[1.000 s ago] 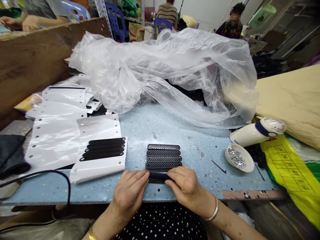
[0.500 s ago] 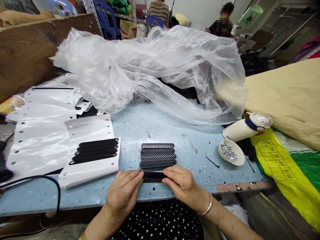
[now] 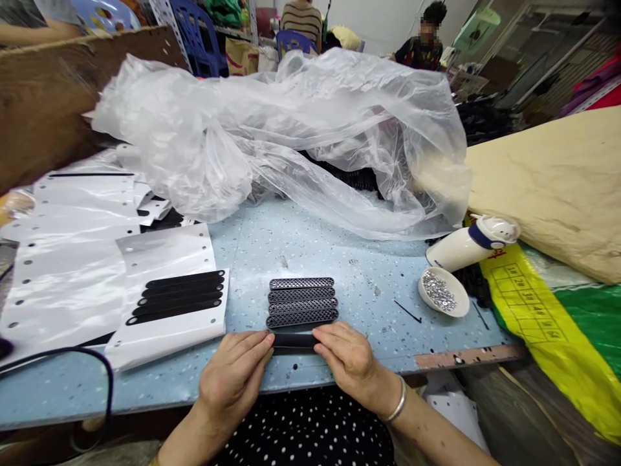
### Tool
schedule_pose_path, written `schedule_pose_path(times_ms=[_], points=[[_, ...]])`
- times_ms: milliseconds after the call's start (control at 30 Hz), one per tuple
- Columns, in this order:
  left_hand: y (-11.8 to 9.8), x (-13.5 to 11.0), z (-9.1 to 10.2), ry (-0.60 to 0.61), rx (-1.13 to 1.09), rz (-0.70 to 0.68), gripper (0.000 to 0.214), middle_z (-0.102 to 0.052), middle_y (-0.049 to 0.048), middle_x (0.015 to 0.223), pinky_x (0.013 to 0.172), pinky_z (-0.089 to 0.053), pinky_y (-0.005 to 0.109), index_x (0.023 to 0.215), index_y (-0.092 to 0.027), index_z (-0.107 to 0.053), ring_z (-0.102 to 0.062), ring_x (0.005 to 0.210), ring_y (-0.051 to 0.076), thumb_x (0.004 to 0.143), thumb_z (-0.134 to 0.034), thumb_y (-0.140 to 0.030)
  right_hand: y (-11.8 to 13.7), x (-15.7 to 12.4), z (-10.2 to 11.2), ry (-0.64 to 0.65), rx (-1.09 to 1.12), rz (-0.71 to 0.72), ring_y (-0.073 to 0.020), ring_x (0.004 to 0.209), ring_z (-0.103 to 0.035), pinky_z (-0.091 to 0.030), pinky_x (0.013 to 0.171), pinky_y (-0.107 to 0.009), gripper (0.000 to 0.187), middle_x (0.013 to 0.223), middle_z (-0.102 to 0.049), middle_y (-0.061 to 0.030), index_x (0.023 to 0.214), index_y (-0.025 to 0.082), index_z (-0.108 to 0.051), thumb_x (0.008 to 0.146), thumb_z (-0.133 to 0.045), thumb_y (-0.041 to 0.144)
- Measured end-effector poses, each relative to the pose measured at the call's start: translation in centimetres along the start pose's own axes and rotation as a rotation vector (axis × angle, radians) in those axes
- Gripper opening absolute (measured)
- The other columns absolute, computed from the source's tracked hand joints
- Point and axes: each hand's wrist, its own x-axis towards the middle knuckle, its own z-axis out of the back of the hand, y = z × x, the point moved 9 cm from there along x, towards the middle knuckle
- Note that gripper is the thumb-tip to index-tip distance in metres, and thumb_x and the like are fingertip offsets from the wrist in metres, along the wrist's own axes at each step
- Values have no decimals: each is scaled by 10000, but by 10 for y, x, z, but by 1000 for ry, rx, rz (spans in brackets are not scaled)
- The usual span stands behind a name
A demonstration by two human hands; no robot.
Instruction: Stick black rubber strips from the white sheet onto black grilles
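Observation:
My left hand (image 3: 236, 367) and my right hand (image 3: 347, 355) grip the two ends of a black strip (image 3: 294, 342) near the table's front edge. Fingers and thumbs are closed over its ends, so only the middle shows. Just beyond it lie several black lattice-patterned strips (image 3: 301, 302), stacked in a row one behind another. To the left of my left hand, several flat black strips (image 3: 175, 298) with a hole at each end lie on a white backing sheet (image 3: 167, 341).
A white bowl of small silvery pieces (image 3: 442, 292) stands at the right, beside a tilted white bottle (image 3: 470, 243). Crumpled clear plastic (image 3: 291, 123) covers the back of the table. A black cable (image 3: 109, 382) loops at the left front. Other people sit in the background.
The view has shifted slightly, moving most things a little left. My hands keep hold of the black strip's ends, and its visible middle looks flatter against my fingers' line.

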Motion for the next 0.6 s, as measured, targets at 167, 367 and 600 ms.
schedule_pose_path(times_ms=[167,367,600], points=[[3,1,0,23,10,33,242,-731,84,955,755,-559,329,1090,-167,-651,-685,860,199,885,-573,-64,-4,-17,30,-155,-43,-108,-236,879,-661,-589,758,-402,353,976,-706,-111,1173,148,-649,833,-704,224],[11,-2,-1,27,40,92,261,-721,95,977,781,-555,360,1133,-154,-625,-690,862,229,875,-616,-188,-32,-31,38,-182,72,-372,-178,657,-617,-554,560,-327,384,822,-680,-63,1071,149,-691,712,-778,252],[10,1,-2,29,54,93,142,-725,38,839,695,-569,323,994,-214,-646,-699,741,212,859,-602,-220,-35,-21,24,-102,173,-387,-147,600,-591,-506,499,-276,287,767,-653,-47,995,136,-698,710,-695,167]])
